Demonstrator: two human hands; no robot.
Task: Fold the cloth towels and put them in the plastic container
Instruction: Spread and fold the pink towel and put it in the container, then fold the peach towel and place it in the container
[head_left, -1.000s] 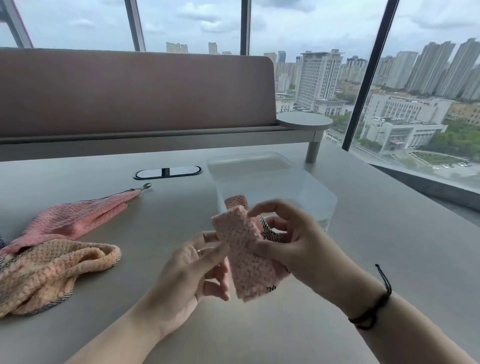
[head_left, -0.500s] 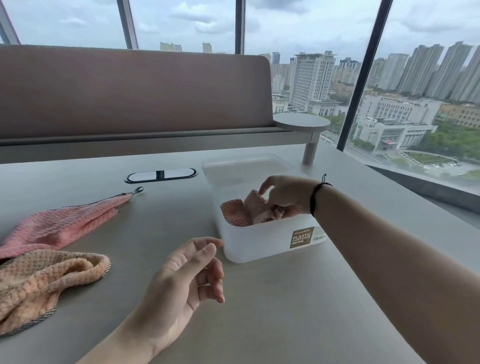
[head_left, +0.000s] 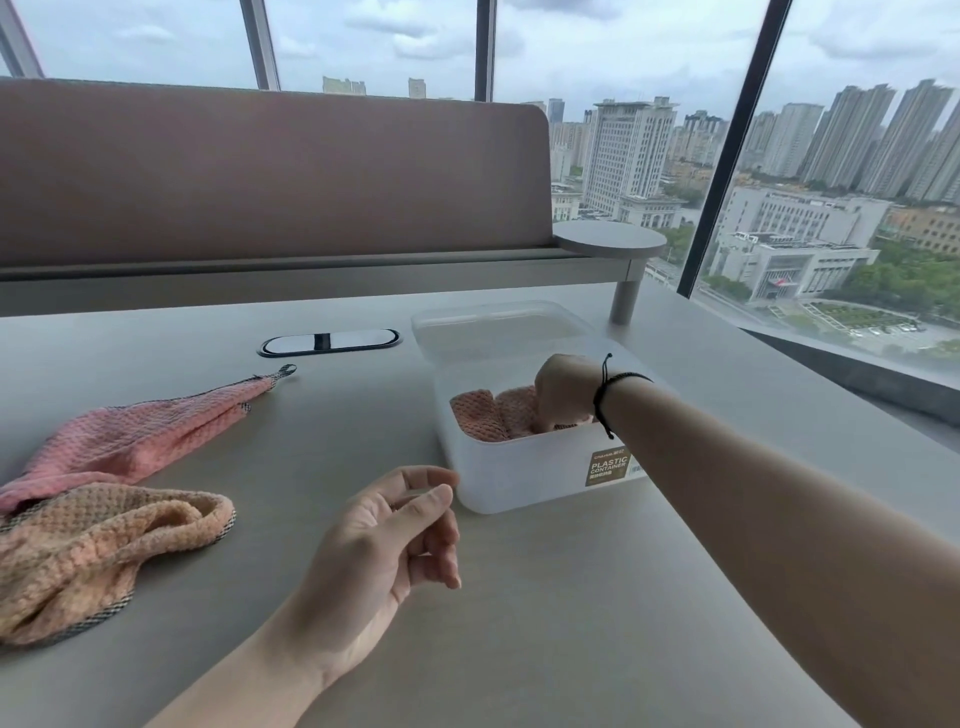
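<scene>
Now the right hand (head_left: 563, 392) is reaching into the plastic container (head_left: 524, 473), its fingers hidden among the folded towels (head_left: 491, 415); seating them flat looks wise. The left hand (head_left: 384, 540) is hovering nearby, loosely curled, holding nothing.

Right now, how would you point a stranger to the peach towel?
Start at the white plastic container mid-table, then look far left to the table's near edge. Two crumpled towels lie there; the peach towel is the nearer one, partly overlapping the pink towel.

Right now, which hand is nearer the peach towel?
Left. The left hand hovers over the table just right of the peach towel; the right hand is farther off, inside the plastic container.
</scene>
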